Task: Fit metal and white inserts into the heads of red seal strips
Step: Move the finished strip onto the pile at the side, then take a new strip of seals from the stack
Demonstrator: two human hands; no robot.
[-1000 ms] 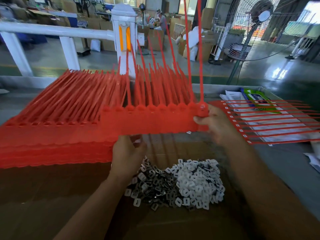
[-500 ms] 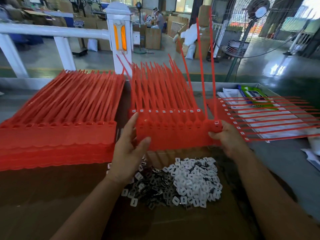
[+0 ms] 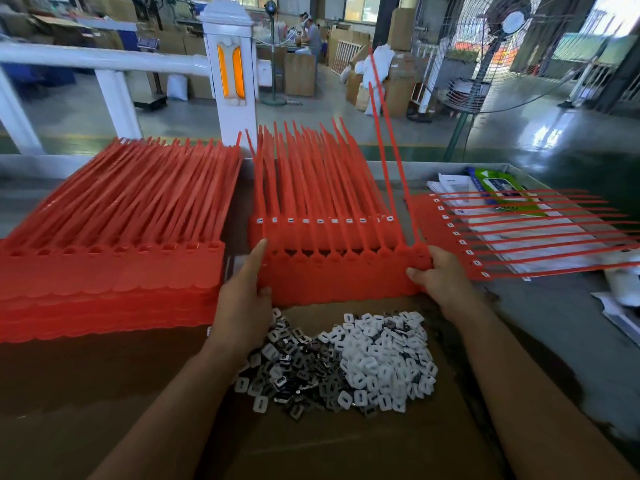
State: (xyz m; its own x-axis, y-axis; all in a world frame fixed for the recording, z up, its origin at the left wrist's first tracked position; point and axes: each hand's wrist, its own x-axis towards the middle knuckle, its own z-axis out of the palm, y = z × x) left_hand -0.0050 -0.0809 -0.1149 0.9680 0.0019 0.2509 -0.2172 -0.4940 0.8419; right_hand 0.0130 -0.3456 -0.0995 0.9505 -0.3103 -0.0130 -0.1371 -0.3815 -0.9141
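The red seal strip sheet [image 3: 339, 278] lies mid-way along the table [image 3: 554, 320], heads toward the near edge and tails running long toward the far edge. That likely keeps its sockets just behind the insert pile [image 3: 346, 362]. Your right grip [image 3: 440, 275] pinches its right corner. Your left grip [image 3: 242, 306], fingers straight, presses its left edge, probably squaring it.

A factory hall. Far beyond the left grip [image 3: 242, 299], cardboard cartons [image 3: 299, 76] stand stacked on a glossy floor [image 3: 519, 133], a distant worker [image 3: 313, 32] among them; beyond the right grip [image 3: 443, 275] rises a large pedestal fan [image 3: 498, 53]. Bulk stacks of red seal strips [image 3: 114, 265] load the worktop [image 3: 554, 323].
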